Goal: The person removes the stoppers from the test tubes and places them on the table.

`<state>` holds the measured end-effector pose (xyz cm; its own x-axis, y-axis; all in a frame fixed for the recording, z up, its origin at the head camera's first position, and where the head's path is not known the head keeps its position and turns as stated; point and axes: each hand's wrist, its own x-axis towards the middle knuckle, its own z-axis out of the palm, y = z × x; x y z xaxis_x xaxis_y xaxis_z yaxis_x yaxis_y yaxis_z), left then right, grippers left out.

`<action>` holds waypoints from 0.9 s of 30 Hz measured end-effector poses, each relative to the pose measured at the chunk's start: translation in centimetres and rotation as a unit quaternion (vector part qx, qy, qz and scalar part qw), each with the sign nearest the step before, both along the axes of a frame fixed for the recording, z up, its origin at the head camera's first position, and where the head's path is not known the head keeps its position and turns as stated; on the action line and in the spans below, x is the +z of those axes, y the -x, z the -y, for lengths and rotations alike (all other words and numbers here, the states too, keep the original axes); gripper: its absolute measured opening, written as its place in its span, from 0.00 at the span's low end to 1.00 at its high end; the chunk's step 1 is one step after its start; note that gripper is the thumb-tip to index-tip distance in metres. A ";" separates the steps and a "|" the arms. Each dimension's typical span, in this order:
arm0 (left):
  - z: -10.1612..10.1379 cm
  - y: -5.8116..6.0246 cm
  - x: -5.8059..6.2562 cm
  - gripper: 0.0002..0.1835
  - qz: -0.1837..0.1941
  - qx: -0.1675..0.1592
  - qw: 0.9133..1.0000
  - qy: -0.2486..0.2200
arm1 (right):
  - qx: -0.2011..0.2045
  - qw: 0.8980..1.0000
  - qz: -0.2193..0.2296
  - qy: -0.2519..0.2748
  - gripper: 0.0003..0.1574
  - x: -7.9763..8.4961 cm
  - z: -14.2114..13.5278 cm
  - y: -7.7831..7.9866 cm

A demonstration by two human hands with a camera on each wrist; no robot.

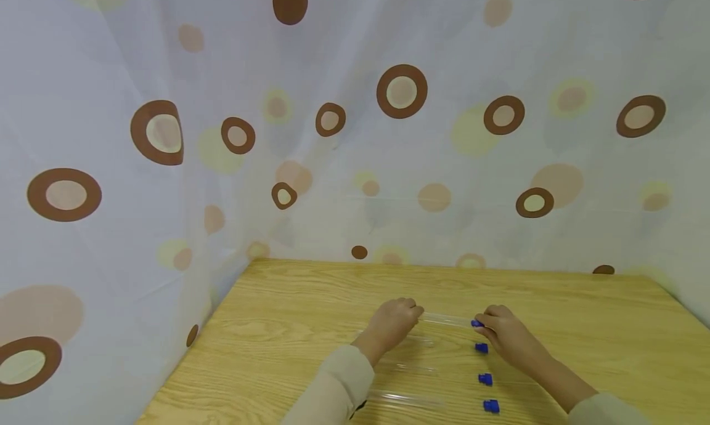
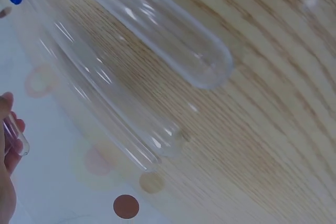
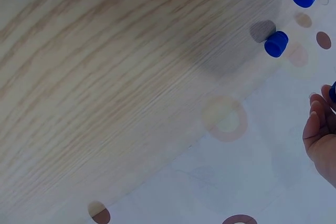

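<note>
My left hand grips a clear test tube by its left end, above the far part of the table. In the left wrist view the tube's rounded tip pokes out from between the fingers. My right hand pinches a blue cap at the tube's other end; how far the cap sits on the tube cannot be made out. Nearer me, three more clear tubes lie in a column, the closest tube partly behind my left sleeve. Right of them stand a blue cap, another and a third.
A wood-grain table lies under everything. Behind it and along its left side hangs a white curtain with brown and beige dots.
</note>
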<state>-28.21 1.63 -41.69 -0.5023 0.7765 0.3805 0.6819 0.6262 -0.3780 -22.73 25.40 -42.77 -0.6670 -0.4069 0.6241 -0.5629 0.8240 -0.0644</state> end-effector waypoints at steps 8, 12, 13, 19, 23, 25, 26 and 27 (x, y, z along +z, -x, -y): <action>0.7 0.1 -0.1 0.10 0.014 0.019 1.000 0.000 | -0.008 0.999 0.031 0.004 0.09 0.4 0.1 -0.1; 1.0 0.1 -0.1 0.10 0.009 0.021 1.000 0.001 | -0.009 0.998 0.062 0.003 0.08 0.5 0.0 0.0; 1.0 0.1 -0.1 0.10 0.007 0.020 1.000 0.001 | -0.009 0.997 0.071 0.003 0.08 0.5 0.0 0.0; 1.3 0.1 0.1 0.10 0.006 0.021 1.000 0.000 | -0.006 0.998 0.062 0.002 0.09 0.5 0.1 0.1; 1.4 0.1 0.2 0.11 0.004 0.026 1.000 0.004 | -0.006 0.999 0.050 0.006 0.09 0.6 0.3 0.3; 1.6 0.1 0.2 0.11 0.006 0.025 1.000 0.005 | -0.009 0.998 0.057 0.008 0.09 0.6 0.4 0.3; 1.6 0.1 0.2 0.11 0.007 0.024 1.000 0.005 | -0.011 0.998 0.063 0.009 0.09 0.5 0.4 0.3; 1.6 0.1 0.2 0.11 0.011 0.023 1.000 0.004 | -0.013 0.997 0.070 0.010 0.09 0.5 0.4 0.3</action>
<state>-28.32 -0.02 -41.52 -0.5456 0.7552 0.3633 0.6605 0.6543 -0.3683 -23.03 25.00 -42.26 -0.7584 -0.3771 0.5316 -0.5264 0.8354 -0.1584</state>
